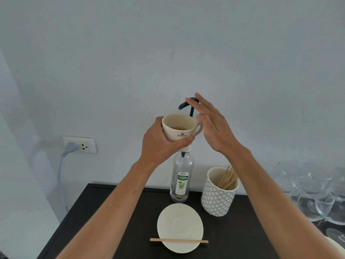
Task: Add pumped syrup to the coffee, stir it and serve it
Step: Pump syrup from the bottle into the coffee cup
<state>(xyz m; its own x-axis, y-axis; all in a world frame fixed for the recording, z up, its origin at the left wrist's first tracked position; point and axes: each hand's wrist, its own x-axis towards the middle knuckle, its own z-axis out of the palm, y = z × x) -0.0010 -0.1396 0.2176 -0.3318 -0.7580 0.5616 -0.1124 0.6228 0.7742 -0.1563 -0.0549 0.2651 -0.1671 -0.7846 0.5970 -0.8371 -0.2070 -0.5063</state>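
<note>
Head view, mid-frame: left hand (160,144) wrapped around a cream cup (178,128), thumb across the front below the printed logo, fingers behind; cup lifted off the table, upright, handle pointing right. Brown coffee (178,128) low inside. Cup sits directly under the dark pump spout (182,105) of the syrup bottle (181,181), in front of the bottle neck. Right hand (214,126) just right of the cup, fingers spread and loose, clenching nothing; fingertips rest on top of the pump head (193,99). Clear bottle with green label stands on the dark table (104,206), lower centre. Below it an empty white saucer (180,228) with a wooden stirrer (178,240) laid across its near edge. Patterned holder (218,193) with more stirrers stands right of the bottle. Glasses (317,193) at far right. Wall socket (80,144) at left.
</note>
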